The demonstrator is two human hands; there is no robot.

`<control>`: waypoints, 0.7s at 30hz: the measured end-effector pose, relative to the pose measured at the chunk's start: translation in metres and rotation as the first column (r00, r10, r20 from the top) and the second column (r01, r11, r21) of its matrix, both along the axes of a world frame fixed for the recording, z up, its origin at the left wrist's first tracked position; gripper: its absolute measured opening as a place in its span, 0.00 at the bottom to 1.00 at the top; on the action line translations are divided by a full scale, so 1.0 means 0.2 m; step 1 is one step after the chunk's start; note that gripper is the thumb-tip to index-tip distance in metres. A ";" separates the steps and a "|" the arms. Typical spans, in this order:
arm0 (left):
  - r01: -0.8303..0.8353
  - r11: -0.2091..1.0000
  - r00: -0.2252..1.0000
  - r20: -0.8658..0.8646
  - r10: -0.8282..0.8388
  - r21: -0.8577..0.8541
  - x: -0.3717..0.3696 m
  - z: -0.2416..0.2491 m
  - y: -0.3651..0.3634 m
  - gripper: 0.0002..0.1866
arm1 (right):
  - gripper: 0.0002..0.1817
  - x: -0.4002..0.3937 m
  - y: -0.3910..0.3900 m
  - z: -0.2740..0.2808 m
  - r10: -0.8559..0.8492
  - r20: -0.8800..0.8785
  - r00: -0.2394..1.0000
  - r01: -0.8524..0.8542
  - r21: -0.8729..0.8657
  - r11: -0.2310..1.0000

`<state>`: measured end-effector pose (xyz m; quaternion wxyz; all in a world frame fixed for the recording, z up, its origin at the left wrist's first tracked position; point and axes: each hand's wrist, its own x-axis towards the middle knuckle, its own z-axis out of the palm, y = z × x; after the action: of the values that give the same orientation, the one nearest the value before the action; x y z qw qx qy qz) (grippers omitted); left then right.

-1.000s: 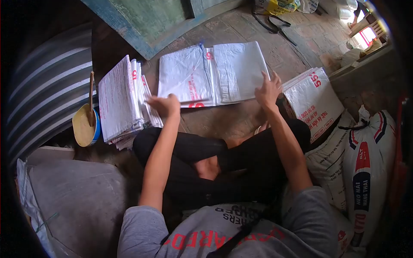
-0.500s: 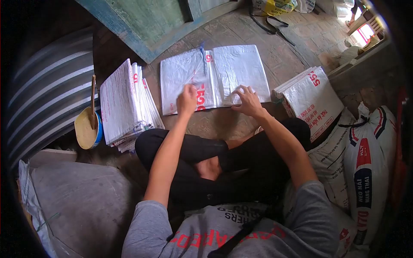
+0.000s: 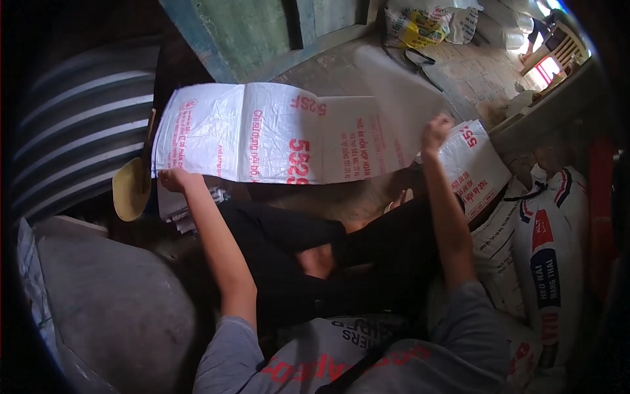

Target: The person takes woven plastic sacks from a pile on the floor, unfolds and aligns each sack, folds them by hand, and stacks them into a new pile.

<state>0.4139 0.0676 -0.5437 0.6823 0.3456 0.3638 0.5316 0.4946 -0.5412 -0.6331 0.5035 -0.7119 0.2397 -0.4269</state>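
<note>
A white woven plastic sack with red print is spread wide in front of me, with fold creases across it. My left hand is closed on its lower left corner, above a stack of folded sacks that it mostly covers. At the other end my right hand is closed on the sack's right edge. That end is lifted and smeared by motion. Just beyond my right hand lies another stack of folded sacks.
A yellowish bowl with a stick stands at left beside corrugated metal sheeting. Filled feed sacks lean at right. A blue-green wooden panel and a yellow-printed bag are at the back. A grey slab sits lower left.
The folded sack has been opened out sideways and raised. My left hand moved left to its corner, and my right hand moved right and up with the other end.
</note>
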 end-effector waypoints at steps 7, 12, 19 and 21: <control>0.046 0.979 0.998 0.057 -0.035 -0.200 0.05 -0.06 0.05 0.19 | 0.17 -0.06 -0.79 0.09 -0.294 -0.122 0.948 0.313 0.532 0.787; 0.133 0.968 0.988 0.109 -0.112 -0.211 0.10 -0.06 0.06 0.19 | 0.18 -0.13 -0.99 0.03 -0.306 -0.134 0.943 0.295 0.761 0.577; 0.242 0.962 0.969 0.089 -0.232 -0.124 0.14 -0.06 0.01 0.19 | 0.21 -0.10 -1.10 0.04 -0.240 -0.077 0.968 0.193 0.839 0.509; 0.300 0.952 0.953 -0.025 -0.302 -0.057 0.18 -0.05 -0.04 0.19 | 0.20 -0.09 -1.06 0.09 -0.155 -0.100 0.983 0.174 0.776 0.606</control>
<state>0.4490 0.0598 -0.5543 0.7581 0.3877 0.3322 0.4057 0.4769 -0.7535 -0.6159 0.7184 -0.4018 0.4713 -0.3168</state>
